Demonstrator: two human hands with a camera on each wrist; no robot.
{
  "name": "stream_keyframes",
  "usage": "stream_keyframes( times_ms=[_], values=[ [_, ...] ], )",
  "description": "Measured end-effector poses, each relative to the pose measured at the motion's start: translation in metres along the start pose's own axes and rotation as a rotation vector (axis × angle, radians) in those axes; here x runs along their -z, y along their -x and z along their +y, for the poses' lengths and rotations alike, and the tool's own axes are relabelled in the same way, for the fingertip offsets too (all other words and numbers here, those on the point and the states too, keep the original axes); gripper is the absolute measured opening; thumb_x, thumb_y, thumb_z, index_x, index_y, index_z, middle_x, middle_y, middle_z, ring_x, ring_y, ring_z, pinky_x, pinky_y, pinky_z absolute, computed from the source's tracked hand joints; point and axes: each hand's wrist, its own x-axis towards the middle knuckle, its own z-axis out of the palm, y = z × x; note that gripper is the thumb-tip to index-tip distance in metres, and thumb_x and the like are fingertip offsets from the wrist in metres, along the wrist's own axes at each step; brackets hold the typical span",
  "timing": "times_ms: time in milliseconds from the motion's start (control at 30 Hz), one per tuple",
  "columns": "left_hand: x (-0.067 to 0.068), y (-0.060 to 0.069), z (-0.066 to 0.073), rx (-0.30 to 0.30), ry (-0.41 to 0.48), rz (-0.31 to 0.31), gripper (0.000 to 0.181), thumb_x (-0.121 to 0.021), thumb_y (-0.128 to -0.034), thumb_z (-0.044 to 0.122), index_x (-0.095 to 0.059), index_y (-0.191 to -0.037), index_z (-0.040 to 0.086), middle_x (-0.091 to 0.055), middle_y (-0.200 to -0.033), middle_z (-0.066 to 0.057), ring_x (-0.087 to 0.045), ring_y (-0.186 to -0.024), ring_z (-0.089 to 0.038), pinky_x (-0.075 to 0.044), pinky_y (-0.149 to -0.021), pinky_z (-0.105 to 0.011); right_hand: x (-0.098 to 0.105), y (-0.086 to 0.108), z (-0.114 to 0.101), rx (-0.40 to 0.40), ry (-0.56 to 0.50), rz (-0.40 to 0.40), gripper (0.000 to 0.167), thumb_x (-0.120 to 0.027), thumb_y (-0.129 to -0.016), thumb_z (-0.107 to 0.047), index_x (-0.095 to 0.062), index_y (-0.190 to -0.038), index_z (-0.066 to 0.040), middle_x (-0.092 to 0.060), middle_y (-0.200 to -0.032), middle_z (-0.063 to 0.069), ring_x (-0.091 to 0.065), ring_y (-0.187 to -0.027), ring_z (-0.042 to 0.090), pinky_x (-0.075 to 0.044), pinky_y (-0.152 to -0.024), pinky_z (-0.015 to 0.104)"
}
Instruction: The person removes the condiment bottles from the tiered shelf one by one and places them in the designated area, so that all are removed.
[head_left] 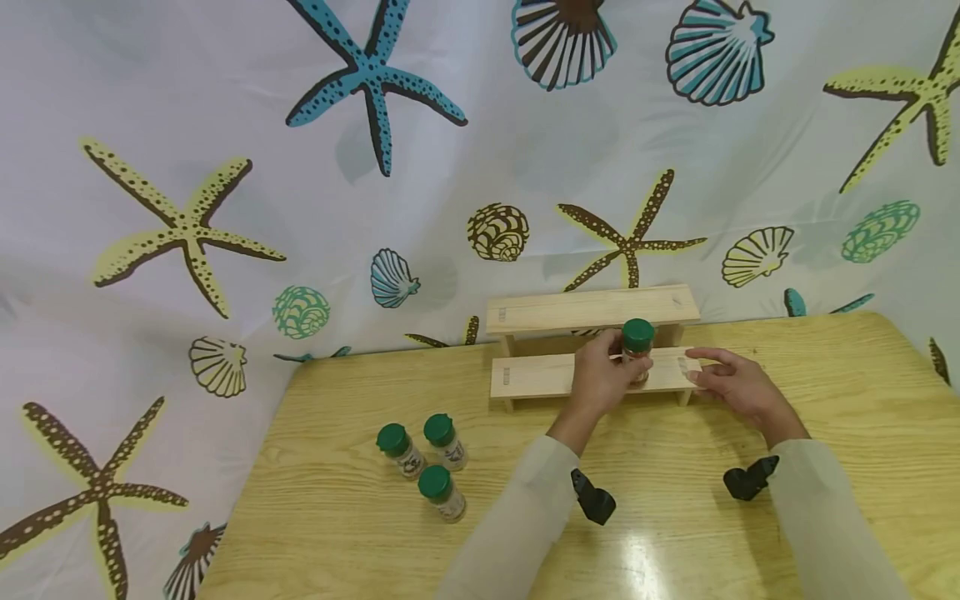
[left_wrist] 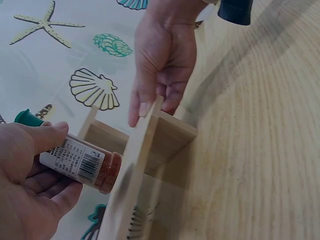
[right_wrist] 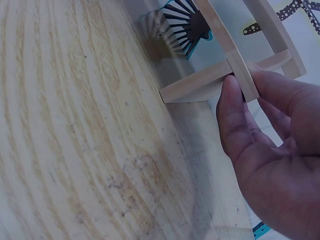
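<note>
A spice jar point(head_left: 638, 335) with a green lid and reddish contents is gripped in my left hand point(head_left: 600, 375), upright over the lower board of a two-tier wooden rack point(head_left: 540, 373). In the left wrist view the jar's label point(left_wrist: 75, 157) shows a barcode. Its base is at the board's surface; whether it bears on the wood I cannot tell. At the rack's right end, my right hand point(head_left: 738, 385) pinches the lower board's end between thumb and fingers, as the right wrist view shows with the board point(right_wrist: 240, 75) between them.
Three more green-lidded jars, a left one point(head_left: 401, 450), a back one point(head_left: 446, 442) and a front one point(head_left: 442, 493), stand on the wooden table point(head_left: 337, 533) left of my left arm. Behind the rack's upper board point(head_left: 592, 310) hangs a cloth point(head_left: 450, 217) printed with starfish and shells.
</note>
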Motion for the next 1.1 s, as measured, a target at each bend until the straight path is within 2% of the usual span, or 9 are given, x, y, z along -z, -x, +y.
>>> stream_keyframes(
  times_ms=[167,400,600,733,933,1100],
  values=[
    [0.008,0.001,0.012,-0.031,-0.009,-0.001,0.033,-0.072,-0.0856,0.021,-0.062,-0.116,0.010,-0.066,-0.113,-0.007,-0.063,-0.110,-0.021,-0.054,-0.092,-0.028,0.001,0.000,0.001,0.001,-0.014,0.004,0.062,-0.057,-0.096,-0.027,-0.032,-0.147,-0.004,-0.058,-0.104,-0.006,-0.059,-0.089,-0.002,-0.056,-0.084,0.024],
    [0.020,0.005,0.033,-0.047,-0.010,-0.011,0.036,-0.072,-0.0855,0.024,-0.061,-0.117,0.011,-0.068,-0.111,-0.005,-0.064,-0.106,-0.018,-0.054,-0.089,-0.029,0.002,0.000,0.001,0.003,-0.029,-0.004,0.062,-0.057,-0.096,-0.027,-0.031,-0.147,-0.003,-0.057,-0.102,-0.008,-0.059,-0.089,-0.001,-0.056,-0.085,0.024],
    [0.038,0.015,0.049,-0.070,0.036,-0.060,0.036,-0.072,-0.0855,0.024,-0.061,-0.117,0.012,-0.067,-0.112,-0.006,-0.063,-0.106,-0.018,-0.053,-0.089,-0.027,0.000,0.000,0.001,0.010,-0.034,-0.004,0.062,-0.058,-0.095,-0.028,-0.032,-0.146,-0.003,-0.057,-0.102,-0.009,-0.059,-0.089,-0.001,-0.056,-0.084,0.024],
    [0.053,0.023,0.058,-0.115,0.072,-0.073,0.035,-0.072,-0.0853,0.020,-0.060,-0.117,0.010,-0.066,-0.113,-0.008,-0.063,-0.108,-0.018,-0.053,-0.091,-0.025,0.000,0.000,0.000,0.011,-0.038,0.002,0.063,-0.059,-0.095,-0.029,-0.033,-0.146,-0.003,-0.057,-0.101,-0.009,-0.059,-0.088,0.000,-0.056,-0.083,0.023],
    [0.072,0.035,0.069,-0.197,0.072,-0.077,0.034,-0.073,-0.0846,0.017,-0.061,-0.115,0.009,-0.065,-0.112,-0.008,-0.062,-0.111,-0.017,-0.052,-0.091,-0.020,0.001,0.002,0.000,0.016,-0.036,0.000,0.062,-0.058,-0.095,-0.027,-0.032,-0.146,-0.002,-0.057,-0.102,-0.007,-0.060,-0.088,0.001,-0.056,-0.083,0.024],
    [0.087,0.047,0.076,-0.239,0.062,-0.100,0.034,-0.073,-0.0846,0.018,-0.061,-0.115,0.009,-0.066,-0.112,-0.009,-0.063,-0.110,-0.018,-0.053,-0.091,-0.022,0.001,0.001,0.002,0.017,-0.035,-0.004,0.062,-0.058,-0.096,-0.027,-0.032,-0.146,-0.003,-0.056,-0.104,-0.005,-0.059,-0.089,0.001,-0.056,-0.084,0.024]
  ],
)
